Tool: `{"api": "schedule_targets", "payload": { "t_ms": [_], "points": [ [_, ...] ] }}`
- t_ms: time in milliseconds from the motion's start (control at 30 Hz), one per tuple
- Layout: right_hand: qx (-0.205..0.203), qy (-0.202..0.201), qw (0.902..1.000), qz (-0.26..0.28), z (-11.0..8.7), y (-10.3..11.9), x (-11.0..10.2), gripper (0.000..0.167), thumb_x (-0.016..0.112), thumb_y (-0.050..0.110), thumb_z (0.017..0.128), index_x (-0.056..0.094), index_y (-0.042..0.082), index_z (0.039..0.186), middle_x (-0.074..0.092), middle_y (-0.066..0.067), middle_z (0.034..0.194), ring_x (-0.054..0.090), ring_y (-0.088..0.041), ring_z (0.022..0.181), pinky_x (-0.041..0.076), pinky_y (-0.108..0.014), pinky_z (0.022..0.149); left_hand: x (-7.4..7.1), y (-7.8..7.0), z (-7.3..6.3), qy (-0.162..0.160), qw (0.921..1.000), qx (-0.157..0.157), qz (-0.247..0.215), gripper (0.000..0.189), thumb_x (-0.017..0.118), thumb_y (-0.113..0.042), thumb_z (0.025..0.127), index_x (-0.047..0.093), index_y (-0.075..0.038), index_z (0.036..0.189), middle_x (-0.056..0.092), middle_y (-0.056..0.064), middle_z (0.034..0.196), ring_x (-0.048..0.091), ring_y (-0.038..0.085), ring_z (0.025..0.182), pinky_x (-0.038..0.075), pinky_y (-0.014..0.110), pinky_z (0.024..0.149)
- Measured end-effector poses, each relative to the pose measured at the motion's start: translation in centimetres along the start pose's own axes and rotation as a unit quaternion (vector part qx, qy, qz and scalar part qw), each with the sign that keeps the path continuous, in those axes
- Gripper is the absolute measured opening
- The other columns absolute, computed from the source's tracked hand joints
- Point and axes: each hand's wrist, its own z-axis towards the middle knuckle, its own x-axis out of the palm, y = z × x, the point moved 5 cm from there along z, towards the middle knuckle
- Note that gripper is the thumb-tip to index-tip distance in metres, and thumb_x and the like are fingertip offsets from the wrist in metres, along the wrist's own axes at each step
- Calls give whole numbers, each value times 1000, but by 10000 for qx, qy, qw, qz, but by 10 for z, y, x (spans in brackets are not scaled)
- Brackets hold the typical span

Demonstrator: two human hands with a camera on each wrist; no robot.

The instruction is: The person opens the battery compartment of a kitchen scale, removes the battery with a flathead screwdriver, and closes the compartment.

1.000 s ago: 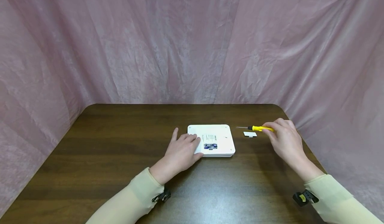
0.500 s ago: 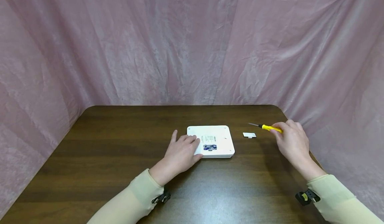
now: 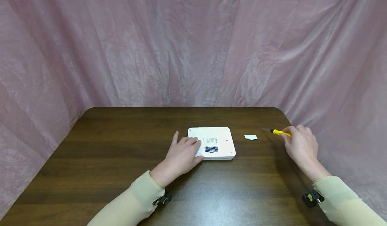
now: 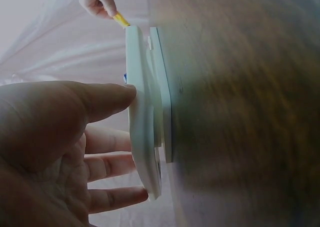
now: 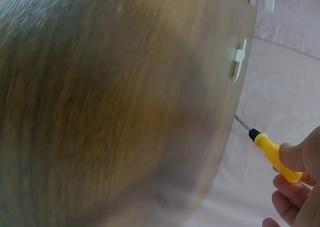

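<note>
A white, flat device (image 3: 222,143), much like a kitchen scale turned underside up, lies on the table with its label and battery compartment (image 3: 211,149) showing. Batteries with blue wrappers sit in that compartment. My left hand (image 3: 182,153) rests on the device's left part, fingers stretched over it and thumb (image 4: 117,97) against its near edge. Off to the right, my right hand (image 3: 300,148) pinches a screwdriver (image 5: 272,154) by its yellow handle, above the table. Its thin metal shaft points left, toward the small white battery cover (image 3: 250,137) lying on the table.
The dark brown wooden table (image 3: 121,145) has rounded far corners, and its right edge runs beneath my right hand. Pink curtains (image 3: 181,44) hang behind it and along both sides.
My right hand has moved right with the screwdriver, away from the device and past the battery cover. The left hand stays on the device.
</note>
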Motion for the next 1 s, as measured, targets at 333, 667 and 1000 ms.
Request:
{"api": "schedule_targets", "payload": {
  "t_ms": [333, 667, 1000],
  "points": [
    [82, 37, 9999, -99, 1, -14, 3, 18, 78, 13, 99, 77, -2, 110, 66, -24, 100, 55, -53, 99, 43, -67, 77, 0, -1, 1, -38, 10000, 45, 5, 61, 74, -53, 106, 69, -14, 152, 63, 6, 156, 59, 31, 144, 25, 73, 126],
    [-58, 317, 9988, -356, 3, -18, 7, 18, 79, 12, 95, 76, -2, 106, 68, -25, 91, 58, -54, 87, 43, -66, 70, 1, 0, 2, -63, 10000, 18, -8, 61, 73, -54, 106, 69, -14, 151, 63, 6, 156, 58, 31, 144, 24, 74, 126],
    [-175, 901, 9934, -694, 3, -15, 20, 16, 79, 13, 95, 73, -2, 97, 69, -22, 84, 64, -55, 85, 27, -81, 111, 3, 2, 3, -3, 10000, -30, 12, 61, 72, -55, 106, 68, -16, 153, 63, 5, 157, 58, 30, 145, 24, 75, 125]
  ]
}}
